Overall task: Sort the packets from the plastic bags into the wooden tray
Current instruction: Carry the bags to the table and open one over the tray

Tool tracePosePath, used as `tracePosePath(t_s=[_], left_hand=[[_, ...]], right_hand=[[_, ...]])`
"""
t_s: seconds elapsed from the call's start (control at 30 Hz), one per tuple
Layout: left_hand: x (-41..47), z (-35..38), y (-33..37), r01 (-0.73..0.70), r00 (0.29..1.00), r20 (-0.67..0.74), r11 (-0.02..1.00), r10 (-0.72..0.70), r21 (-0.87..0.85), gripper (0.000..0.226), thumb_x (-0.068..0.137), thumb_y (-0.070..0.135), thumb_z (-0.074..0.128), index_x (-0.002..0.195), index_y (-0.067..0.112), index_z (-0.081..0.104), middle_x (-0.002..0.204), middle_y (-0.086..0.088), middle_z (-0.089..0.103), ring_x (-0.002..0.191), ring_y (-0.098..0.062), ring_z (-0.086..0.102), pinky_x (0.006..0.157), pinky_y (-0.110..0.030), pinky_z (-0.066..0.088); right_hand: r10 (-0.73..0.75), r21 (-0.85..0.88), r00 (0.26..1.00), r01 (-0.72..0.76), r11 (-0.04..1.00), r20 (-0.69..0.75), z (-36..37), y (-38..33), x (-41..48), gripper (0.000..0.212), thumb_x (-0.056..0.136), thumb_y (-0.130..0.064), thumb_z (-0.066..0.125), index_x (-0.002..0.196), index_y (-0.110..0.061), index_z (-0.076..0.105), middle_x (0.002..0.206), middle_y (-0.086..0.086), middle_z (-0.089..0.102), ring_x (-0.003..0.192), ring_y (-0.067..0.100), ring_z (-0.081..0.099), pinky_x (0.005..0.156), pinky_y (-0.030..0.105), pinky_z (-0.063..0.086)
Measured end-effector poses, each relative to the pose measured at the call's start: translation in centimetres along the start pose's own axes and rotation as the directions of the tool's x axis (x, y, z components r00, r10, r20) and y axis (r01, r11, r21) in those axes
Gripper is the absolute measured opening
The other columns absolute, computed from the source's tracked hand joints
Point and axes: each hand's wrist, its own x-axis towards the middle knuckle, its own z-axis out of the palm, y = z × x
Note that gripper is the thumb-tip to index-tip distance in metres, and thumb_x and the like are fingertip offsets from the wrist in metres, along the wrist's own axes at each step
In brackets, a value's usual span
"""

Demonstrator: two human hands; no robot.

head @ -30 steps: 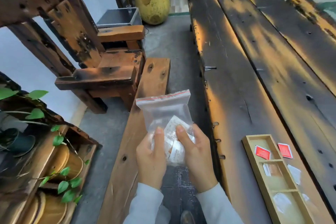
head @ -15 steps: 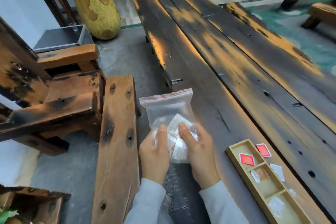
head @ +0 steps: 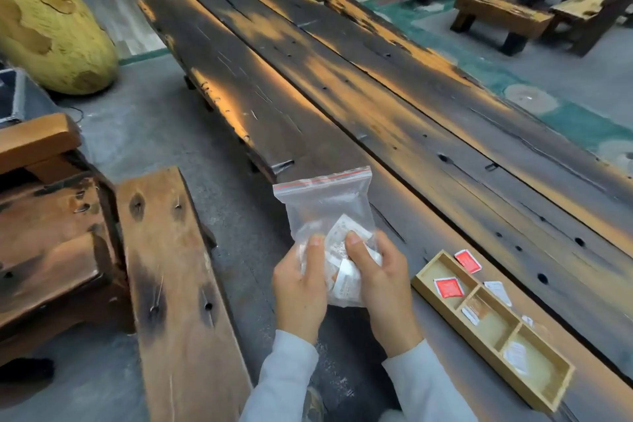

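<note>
The plastic bag (head: 329,212) is being gripped upright by the left hand (head: 299,288) and right hand (head: 380,279), thumbs pinching the packets (head: 344,271) inside, probably to work them upward; the wooden tray (head: 479,341) is lying beside on the table (head: 342,96)

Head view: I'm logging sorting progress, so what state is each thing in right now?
Plastic bag: upright, zip top looks closed, white packets bunched at the bottom.
Left hand: grips the bag's lower part.
Right hand: grips the bag's lower part.
Wooden tray: flat on the table, packets in all three compartments.
Loose red packet: on the table beside the tray.
</note>
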Motion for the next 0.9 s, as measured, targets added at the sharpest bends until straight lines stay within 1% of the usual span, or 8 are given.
tracePosePath(t_s=[0.17, 0.23, 0.3, 0.4, 0.57, 0.67, 0.8, 0.9], left_hand=[[1.5, 0.9, -0.5, 0.038, 0.993, 0.112, 0.999, -0.033, -0.035, 0.026, 0.101, 0.026, 0.052, 0.082, 0.017, 0.068, 0.057, 0.013, 0.063, 0.055, -0.001, 0.058, 0.056, -0.018, 0.046], [2.2, 1.4, -0.8, 0.069, 0.987, 0.149, 0.997, -0.062, -0.043, 0.025, 0.101, 0.027, 0.053, 0.091, 0.016, 0.072, 0.076, 0.006, 0.075, 0.072, -0.009, 0.071, 0.065, -0.026, 0.055], [2.9, 2.1, -1.1, 0.106, 0.982, 0.165, 0.993, -0.096, -0.053, 0.023, 0.1, 0.028, 0.054, 0.1, 0.018, 0.075, 0.092, -0.002, 0.079, 0.088, -0.018, 0.075, 0.076, -0.034, 0.059], [3.8, 3.4, -1.1, 0.152, 0.973, 0.182, 0.987, -0.142, -0.044, 0.024, 0.1, 0.029, 0.055, 0.106, 0.017, 0.074, 0.097, -0.004, 0.079, 0.094, -0.021, 0.075, 0.08, -0.037, 0.059], [4.9, 6.0, -1.0, 0.195, 0.963, 0.197, 0.98, -0.183, -0.048, 0.026, 0.099, 0.032, 0.055, 0.106, 0.016, 0.074, 0.1, -0.004, 0.079, 0.096, -0.021, 0.075, 0.083, -0.04, 0.059], [5.8, 7.4, -0.7, 0.208, 0.961, 0.201, 0.975, -0.19, -0.073, 0.027, 0.098, 0.033, 0.056, 0.106, 0.016, 0.074, 0.101, -0.005, 0.079, 0.096, -0.023, 0.075, 0.08, -0.038, 0.059], [7.4, 10.1, -0.2, 0.202, 0.954, 0.242, 0.977, -0.179, -0.072, 0.025, 0.098, 0.034, 0.054, 0.1, 0.021, 0.075, 0.098, -0.002, 0.079, 0.093, -0.019, 0.076, 0.073, -0.032, 0.059], [8.1, 12.6, -0.2, 0.19, 0.95, 0.261, 0.98, -0.17, -0.052, 0.025, 0.098, 0.035, 0.054, 0.102, 0.02, 0.074, 0.099, -0.001, 0.079, 0.093, -0.018, 0.076, 0.068, -0.027, 0.059]], right_hand=[[0.042, -0.002, 0.996, -0.043, 0.999, -0.079, -0.4, -0.2, 0.8, 0.014, 0.097, -0.027, 0.067, 0.096, -0.014, 0.072, 0.097, 0.012, 0.078, 0.093, 0.035, 0.075, 0.085, 0.055, 0.059], [0.057, -0.001, 0.993, -0.057, 0.998, -0.104, -0.7, -0.1, 1.3, 0.016, 0.096, -0.029, 0.068, 0.097, -0.013, 0.072, 0.098, 0.013, 0.077, 0.095, 0.036, 0.075, 0.085, 0.054, 0.059], [0.07, 0.004, 0.989, -0.07, 0.998, -0.128, -1.0, -0.1, 1.9, 0.018, 0.096, -0.029, 0.067, 0.097, -0.011, 0.072, 0.096, 0.011, 0.078, 0.092, 0.032, 0.076, 0.082, 0.048, 0.061], [0.086, 0.001, 0.985, -0.086, 0.996, -0.151, -1.9, -0.3, 2.9, 0.018, 0.096, -0.029, 0.067, 0.095, -0.012, 0.072, 0.093, 0.007, 0.079, 0.088, 0.026, 0.077, 0.077, 0.04, 0.061], [0.102, 0.011, 0.982, -0.101, 0.995, -0.162, -3.6, -0.4, 5.2, 0.027, 0.095, -0.032, 0.068, 0.102, -0.006, 0.069, 0.097, 0.012, 0.077, 0.092, 0.03, 0.076, 0.076, 0.042, 0.063], [0.112, 0.039, 0.983, -0.107, 0.993, -0.148, -4.4, -0.6, 7.0, 0.023, 0.095, -0.031, 0.068, 0.103, -0.009, 0.069, 0.097, 0.006, 0.078, 0.089, 0.021, 0.078, 0.071, 0.03, 0.064], [0.097, 0.026, 0.982, -0.094, 0.995, -0.16, -6.1, -0.9, 9.8, 0.02, 0.096, -0.031, 0.068, 0.103, -0.012, 0.069, 0.096, 0.005, 0.079, 0.089, 0.02, 0.078, 0.075, 0.036, 0.063], [0.091, 0.05, 0.981, -0.084, 0.995, -0.169, -7.9, -1.4, 11.4, 0.021, 0.098, -0.03, 0.066, 0.106, -0.012, 0.069, 0.098, 0.005, 0.08, 0.088, 0.018, 0.078, 0.075, 0.035, 0.063]])
